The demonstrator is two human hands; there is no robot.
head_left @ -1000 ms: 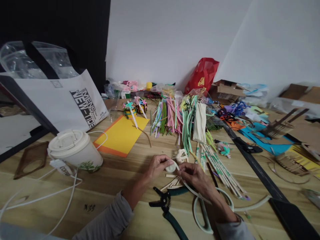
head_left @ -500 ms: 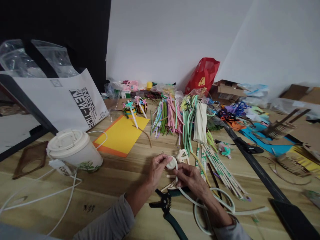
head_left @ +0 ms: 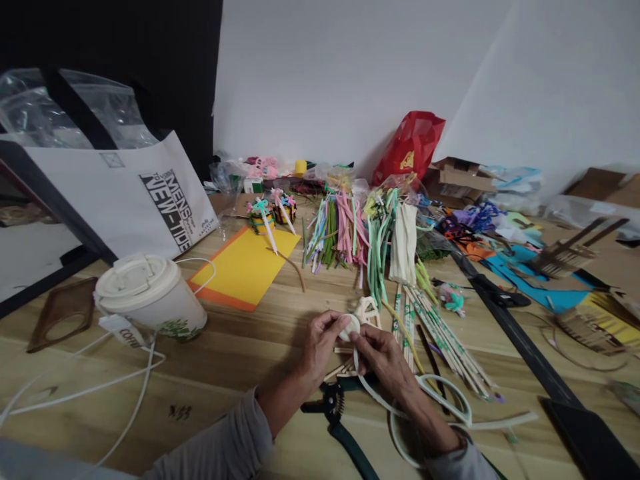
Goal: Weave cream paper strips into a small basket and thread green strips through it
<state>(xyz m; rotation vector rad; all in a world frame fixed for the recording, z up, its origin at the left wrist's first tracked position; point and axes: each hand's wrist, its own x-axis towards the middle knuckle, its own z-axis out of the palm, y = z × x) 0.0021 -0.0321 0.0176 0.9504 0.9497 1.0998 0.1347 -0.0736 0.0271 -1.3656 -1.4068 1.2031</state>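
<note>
Between its thumb and fingers, my left hand (head_left: pixel 323 340) pinches a small round coil (head_left: pixel 350 328) wound from a soft cream strip. On the coil's right side, my right hand (head_left: pixel 377 350) is closed with thumb and fingers around the strip where it leaves the coil. The free length of the cream strip (head_left: pixel 377 395) runs down under my right wrist and loops on the table. Just beyond my hands stands a small cream open-framed piece (head_left: pixel 369 308). Green-handled pruning shears (head_left: pixel 334 403) lie below my hands, close to some short cut sticks (head_left: pixel 341 370).
Bundles of coloured pipe cleaners (head_left: pixel 345 230) and paper-wrapped sticks (head_left: pixel 445 340) lie ahead. Yellow paper (head_left: pixel 247 267), a lidded cup (head_left: pixel 150 293) with a white cord and a white bag (head_left: pixel 120 200) are leftward. A black strip (head_left: pixel 510 327) and a dark flat object (head_left: pixel 585 433) lie right.
The coil has turned and now shows its face more fully. My right fingers have come closer against it. The view has shifted slightly.
</note>
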